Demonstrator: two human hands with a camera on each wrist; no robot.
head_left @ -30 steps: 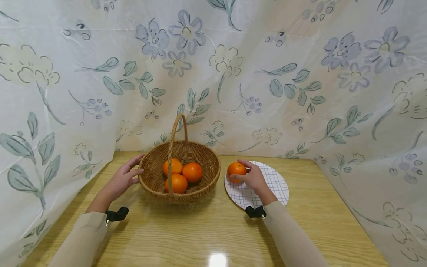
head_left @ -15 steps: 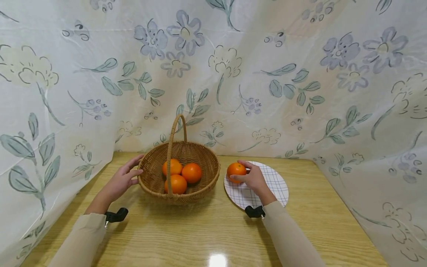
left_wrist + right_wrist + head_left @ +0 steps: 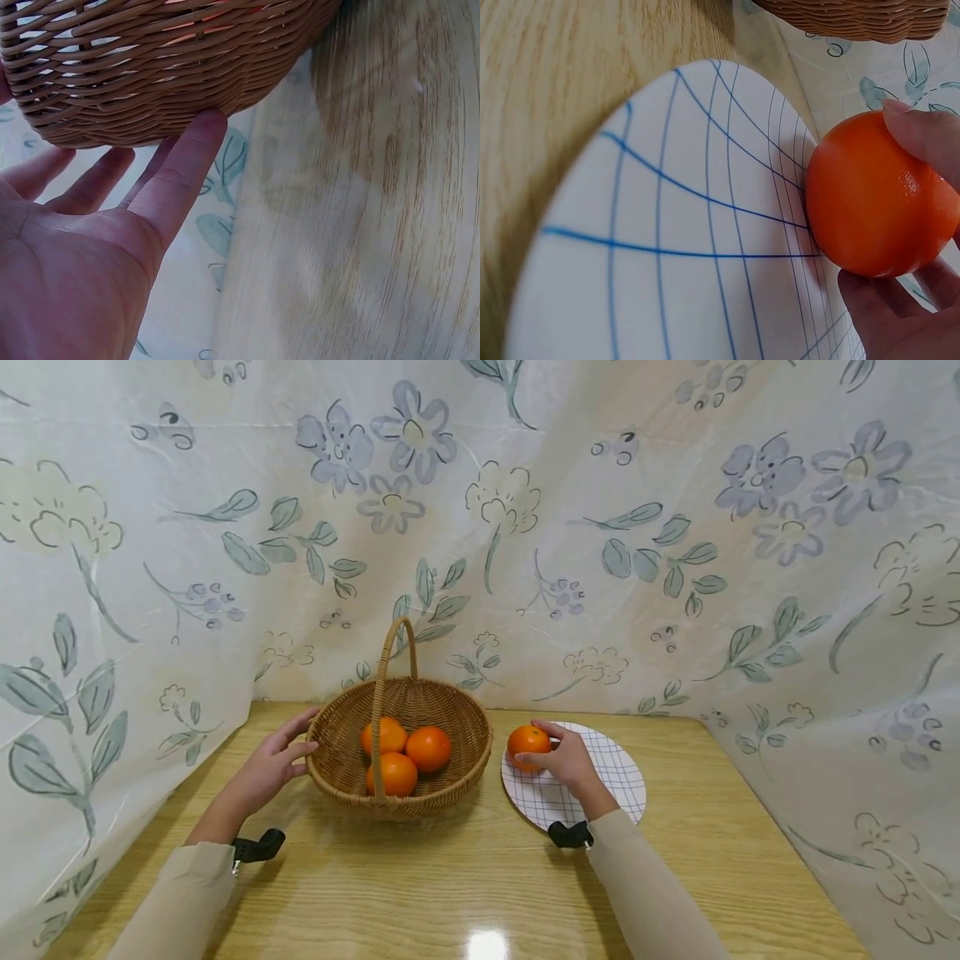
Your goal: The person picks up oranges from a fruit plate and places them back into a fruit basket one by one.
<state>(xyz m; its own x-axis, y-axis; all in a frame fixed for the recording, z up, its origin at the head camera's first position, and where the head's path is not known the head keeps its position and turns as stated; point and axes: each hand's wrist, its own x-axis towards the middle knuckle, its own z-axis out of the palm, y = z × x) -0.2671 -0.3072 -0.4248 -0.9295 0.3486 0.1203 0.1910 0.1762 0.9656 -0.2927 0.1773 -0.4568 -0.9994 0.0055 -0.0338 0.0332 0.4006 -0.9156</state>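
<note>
In the head view, my right hand (image 3: 572, 764) holds an orange (image 3: 528, 746) at the left part of a white plate with blue grid lines (image 3: 611, 777). The right wrist view has the thumb on one side of that orange (image 3: 877, 199) and the other fingers curled round the opposite side. To the left, my left hand (image 3: 264, 770) rests its fingertips against the outer wall of a wicker basket (image 3: 327, 768). Those fingers (image 3: 180, 172) are fairly straight in the left wrist view. Three oranges (image 3: 394, 774) lie inside the basket, under its arched handle (image 3: 378, 710).
A pale wooden table (image 3: 390, 885) carries the basket and plate side by side, with a narrow gap between them. A floral curtain (image 3: 480, 543) encloses the back and both sides. A black wrist camera mount (image 3: 258, 846) sits at each sleeve cuff.
The whole head view has drifted slightly to the left. Both hands, the basket and the orange keep their places relative to each other.
</note>
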